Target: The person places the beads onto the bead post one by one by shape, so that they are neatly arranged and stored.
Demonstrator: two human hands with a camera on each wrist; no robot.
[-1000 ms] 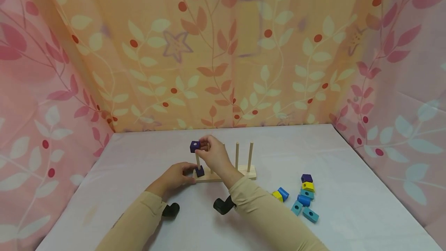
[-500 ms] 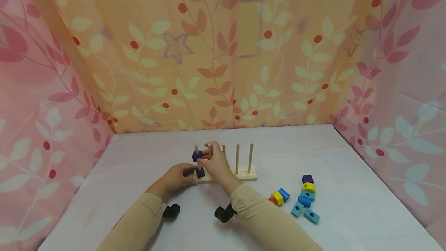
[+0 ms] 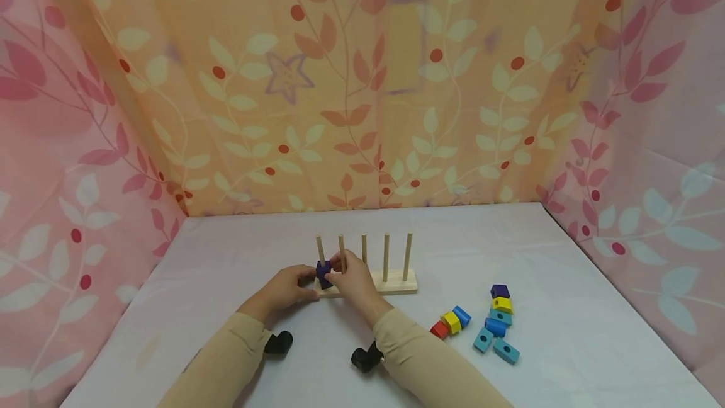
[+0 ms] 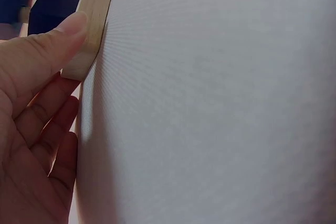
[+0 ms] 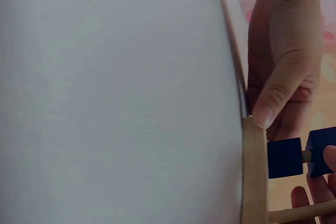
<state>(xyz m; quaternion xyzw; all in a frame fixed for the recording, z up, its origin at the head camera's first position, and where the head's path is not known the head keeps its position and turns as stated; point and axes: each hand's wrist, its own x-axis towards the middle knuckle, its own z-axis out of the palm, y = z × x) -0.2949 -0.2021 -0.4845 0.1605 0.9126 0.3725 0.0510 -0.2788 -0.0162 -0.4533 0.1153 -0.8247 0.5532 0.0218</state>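
A wooden peg stand (image 3: 399, 283) with a row of upright pegs stands mid-table. My left hand (image 3: 283, 287) grips its left end, thumb (image 4: 65, 32) on the base's side and fingers curled behind. On the leftmost peg sits a purple block (image 5: 285, 158), down against the base. Just above it, my right hand (image 3: 352, 277) pinches a second purple block (image 5: 319, 151) threaded on the same peg. In the right wrist view a short bit of peg shows between the two blocks. Part of the right hand is cut off there.
Right of the stand lie a red block (image 3: 439, 330), a yellow block (image 3: 450, 322) and a blue block (image 3: 461, 316). Farther right is a line with a purple block (image 3: 500, 291), a yellow block (image 3: 501, 305), a blue cylinder (image 3: 495, 327) and several teal blocks (image 3: 506, 351).
My right hand has brought the upper purple block from the top of the leftmost peg down along it, close to the lower block. My left hand has stayed at the stand's end.
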